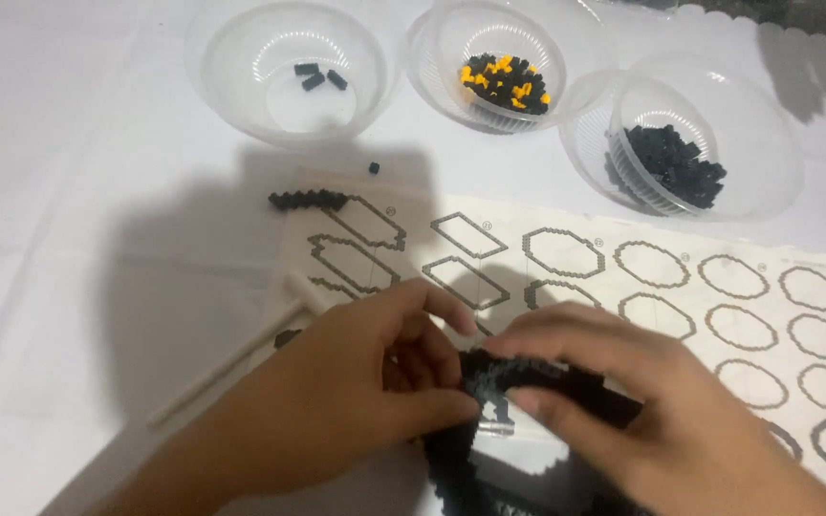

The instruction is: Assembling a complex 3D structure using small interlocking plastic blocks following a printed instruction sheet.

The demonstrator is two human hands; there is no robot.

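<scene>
Fingers (451,406) of your left hand (356,382) and right hand (642,401) clamp together on the black brick build (518,373). You hold it low over the pattern sheet (623,277), near the white hammer (241,349) on the surface (69,191).

Both hands, left hand (356,382) and right hand (623,401), pinched a black block model (528,377) over the instruction sheet (719,287). Three clear bowls (241,76) stood behind; a white stick (241,354) lay left.
</scene>
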